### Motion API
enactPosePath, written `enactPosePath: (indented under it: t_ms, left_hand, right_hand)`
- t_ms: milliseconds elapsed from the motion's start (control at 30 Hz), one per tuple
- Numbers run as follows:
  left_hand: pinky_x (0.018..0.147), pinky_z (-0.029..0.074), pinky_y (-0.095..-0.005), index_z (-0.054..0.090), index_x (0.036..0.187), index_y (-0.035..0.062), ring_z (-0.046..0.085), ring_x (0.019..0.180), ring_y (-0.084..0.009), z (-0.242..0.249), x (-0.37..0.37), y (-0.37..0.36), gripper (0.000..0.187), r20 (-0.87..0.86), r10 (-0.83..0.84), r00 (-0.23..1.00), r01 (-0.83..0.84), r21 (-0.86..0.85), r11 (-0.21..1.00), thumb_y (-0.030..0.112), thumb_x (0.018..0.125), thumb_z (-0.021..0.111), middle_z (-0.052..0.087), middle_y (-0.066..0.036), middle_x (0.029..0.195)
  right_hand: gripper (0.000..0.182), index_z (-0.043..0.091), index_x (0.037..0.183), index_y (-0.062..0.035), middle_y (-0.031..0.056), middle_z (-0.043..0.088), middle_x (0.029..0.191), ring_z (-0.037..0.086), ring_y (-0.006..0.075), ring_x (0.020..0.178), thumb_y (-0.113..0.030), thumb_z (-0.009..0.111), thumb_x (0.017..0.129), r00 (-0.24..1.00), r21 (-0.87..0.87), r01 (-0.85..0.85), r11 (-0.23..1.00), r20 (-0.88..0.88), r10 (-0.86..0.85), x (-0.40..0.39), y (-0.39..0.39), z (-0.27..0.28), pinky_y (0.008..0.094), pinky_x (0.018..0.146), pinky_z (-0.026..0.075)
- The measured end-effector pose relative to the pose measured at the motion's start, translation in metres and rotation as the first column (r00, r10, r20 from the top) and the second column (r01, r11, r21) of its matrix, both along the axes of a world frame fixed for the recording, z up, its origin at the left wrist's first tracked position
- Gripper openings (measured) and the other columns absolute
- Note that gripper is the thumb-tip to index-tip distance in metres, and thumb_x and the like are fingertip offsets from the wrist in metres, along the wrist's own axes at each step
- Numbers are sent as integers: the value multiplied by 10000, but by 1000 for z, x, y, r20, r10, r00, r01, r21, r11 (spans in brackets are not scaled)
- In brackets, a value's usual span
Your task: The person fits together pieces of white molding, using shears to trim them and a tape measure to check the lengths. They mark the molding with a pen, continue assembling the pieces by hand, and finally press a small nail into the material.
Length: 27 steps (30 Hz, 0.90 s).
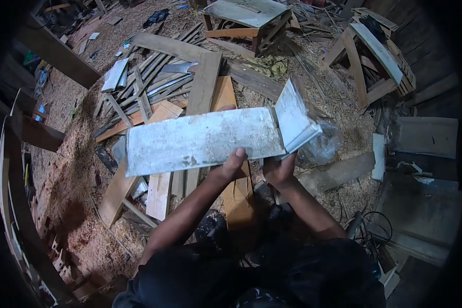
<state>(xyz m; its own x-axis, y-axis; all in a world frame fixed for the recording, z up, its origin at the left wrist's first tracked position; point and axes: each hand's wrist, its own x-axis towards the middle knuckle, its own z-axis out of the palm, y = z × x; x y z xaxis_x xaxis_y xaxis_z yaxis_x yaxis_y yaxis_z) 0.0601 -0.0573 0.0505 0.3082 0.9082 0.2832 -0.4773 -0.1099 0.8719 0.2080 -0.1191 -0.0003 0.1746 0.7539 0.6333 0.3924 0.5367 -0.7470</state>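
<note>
I hold a long white-painted board (203, 137), scuffed and stained, up in front of me over the wood pile. At its right end a shorter white piece (291, 117) stands at an angle, with a folded-looking lower edge. My left hand (233, 165) is closed round the long board from below, its thumb on the near face and a fingertip showing over the top edge. Under the angled piece, my right hand (281, 168) is closed at the corner where the two white parts meet. Most of its fingers are hidden behind and beneath the piece.
Planks (204, 84) and thin strips lie piled under the board, with an orange-brown plank (236, 205) toward me. Wood shavings (69, 179) cover the floor. A low wooden table (246, 13) stands behind, a wooden frame (367, 61) back right. Clear plastic (321, 146) lies right.
</note>
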Motion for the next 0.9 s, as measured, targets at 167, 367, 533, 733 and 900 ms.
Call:
enactPosePath:
  t_ms: [167, 367, 533, 733, 900]
  left_hand:
    - [1031, 391, -417, 201, 1469, 7, 476, 1199, -273, -5, 0, 17, 1000, -171, -47, 984, 54, 38, 998, 427, 731, 728, 464, -162, 1286]
    - [1024, 414, -402, 429, 1367, 25, 490, 1205, -236, 0, -12, -12, 925, -259, -180, 949, 160, -94, 983, 404, 652, 877, 521, -127, 1291]
    - [969, 451, -387, 451, 1338, 44, 523, 1147, -237, -2, -13, -11, 882, -355, -243, 903, 225, -90, 970, 366, 646, 893, 542, -101, 1220]
    - [933, 456, -384, 370, 1330, 44, 523, 1082, -224, 3, -5, 12, 1002, -276, -104, 955, 155, 168, 974, 426, 585, 922, 520, -89, 1136]
    - [990, 437, -406, 513, 1295, 32, 524, 1169, -274, -4, -17, 5, 856, -387, -257, 885, 208, -165, 964, 415, 626, 886, 563, -141, 1223]
  right_hand:
    - [399, 416, 1282, 54, 150, 548, 1173, 558, 274, 1077, -71, 540, 924, 977, -26, 84, 996, -196, -87, -12, 15, 8, 398, 952, 418]
    - [566, 333, 1299, 38, 147, 501, 1233, 526, 247, 1125, -266, 623, 920, 967, -180, 0, 984, -252, -46, -11, -17, -7, 395, 985, 402]
    - [726, 287, 1323, 31, 146, 489, 1261, 514, 239, 1150, -395, 683, 889, 967, -218, -2, 976, -248, -54, -4, -26, -14, 403, 1013, 388]
    - [573, 362, 1273, 30, 139, 524, 1213, 535, 248, 1109, -298, 637, 891, 984, -81, -14, 997, -177, -1, 4, -7, -19, 408, 986, 399]
    - [449, 436, 1230, 23, 142, 545, 1183, 546, 273, 1090, -240, 594, 902, 997, -63, 27, 998, -66, -32, 1, 3, -15, 410, 970, 402]
